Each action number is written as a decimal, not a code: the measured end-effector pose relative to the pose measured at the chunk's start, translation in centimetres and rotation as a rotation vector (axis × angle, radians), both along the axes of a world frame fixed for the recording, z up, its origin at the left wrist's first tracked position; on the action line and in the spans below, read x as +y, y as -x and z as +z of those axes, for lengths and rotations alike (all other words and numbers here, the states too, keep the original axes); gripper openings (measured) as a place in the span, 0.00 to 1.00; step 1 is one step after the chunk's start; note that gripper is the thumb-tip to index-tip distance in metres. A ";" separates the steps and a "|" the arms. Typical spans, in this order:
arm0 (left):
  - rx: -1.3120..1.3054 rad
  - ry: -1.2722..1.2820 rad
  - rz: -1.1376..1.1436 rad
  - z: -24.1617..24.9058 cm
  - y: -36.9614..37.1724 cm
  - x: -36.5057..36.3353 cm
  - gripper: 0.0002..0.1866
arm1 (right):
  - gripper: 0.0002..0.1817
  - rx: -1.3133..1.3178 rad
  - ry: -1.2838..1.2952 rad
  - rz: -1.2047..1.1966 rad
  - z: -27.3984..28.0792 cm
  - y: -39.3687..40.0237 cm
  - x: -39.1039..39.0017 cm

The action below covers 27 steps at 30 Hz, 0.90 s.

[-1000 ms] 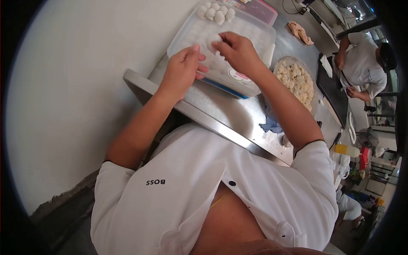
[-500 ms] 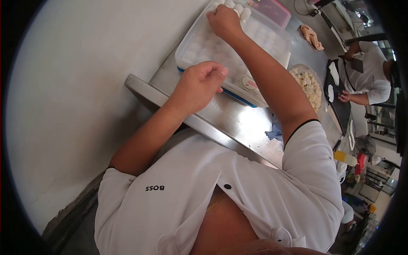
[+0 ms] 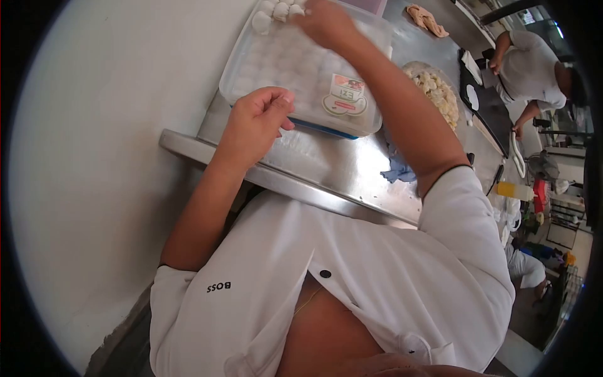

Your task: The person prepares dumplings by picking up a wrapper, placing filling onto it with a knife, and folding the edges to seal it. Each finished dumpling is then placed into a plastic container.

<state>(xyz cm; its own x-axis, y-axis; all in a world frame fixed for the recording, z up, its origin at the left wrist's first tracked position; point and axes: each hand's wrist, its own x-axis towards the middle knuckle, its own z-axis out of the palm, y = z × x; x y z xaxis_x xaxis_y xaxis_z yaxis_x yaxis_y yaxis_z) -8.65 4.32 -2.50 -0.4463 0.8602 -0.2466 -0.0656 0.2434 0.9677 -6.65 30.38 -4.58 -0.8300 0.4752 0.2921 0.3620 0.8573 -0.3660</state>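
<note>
A wide translucent plastic box point(image 3: 229, 78) stands on the steel table, with rows of pale round shapes showing through its labelled cover. At its far left, several white round balls point(image 3: 261, 23), dough-like in look, lie in plain sight. My right hand point(image 3: 326, 24) is over the far part of the box, right beside these balls. Motion blurs it and its fingers are partly hidden. Close to the box's near left corner is my left hand point(image 3: 256, 122), fingers curled with the thumb pressed against them. I cannot tell what the left hand holds, if anything.
A bowl of pale chopped food point(image 3: 434, 94) sits right of my right forearm. A blue cloth point(image 3: 399, 168) and a tan cloth point(image 3: 427, 20) lie on the steel table point(image 3: 339, 173). Another person point(image 3: 534, 66) stands across by a black board point(image 3: 490, 113). A wall point(image 3: 107, 107) borders the left.
My right hand has moved from the left of the balls to their right, leaving more of them visible. My left hand keeps its curled shape. The view has shifted; the other person's arm has moved.
</note>
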 end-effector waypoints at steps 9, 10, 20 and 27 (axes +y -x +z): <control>0.008 -0.012 -0.018 0.1 -0.3 0.3 0.18 | 0.19 -0.040 0.426 -0.463 -0.4 -15.8 5.4; 0.021 -0.011 -0.019 0.2 -0.3 0.2 0.18 | 0.18 0.040 0.489 -0.467 -1.1 -16.3 5.3; -0.472 -0.043 -0.183 1.2 -2.6 0.6 0.23 | 0.13 0.319 0.229 -0.330 5.7 -19.4 -3.1; -1.020 -0.049 -0.126 0.3 -10.8 3.1 0.25 | 0.16 -0.078 0.190 0.303 7.4 -25.1 -15.4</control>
<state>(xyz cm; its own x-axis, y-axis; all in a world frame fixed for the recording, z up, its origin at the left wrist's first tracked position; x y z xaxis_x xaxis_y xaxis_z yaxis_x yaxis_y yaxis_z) 2.13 7.43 -2.16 0.0499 0.9054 -0.4215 -0.8386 0.2672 0.4747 18.42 15.00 2.85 -0.9577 0.2440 0.1525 0.1351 0.8493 -0.5104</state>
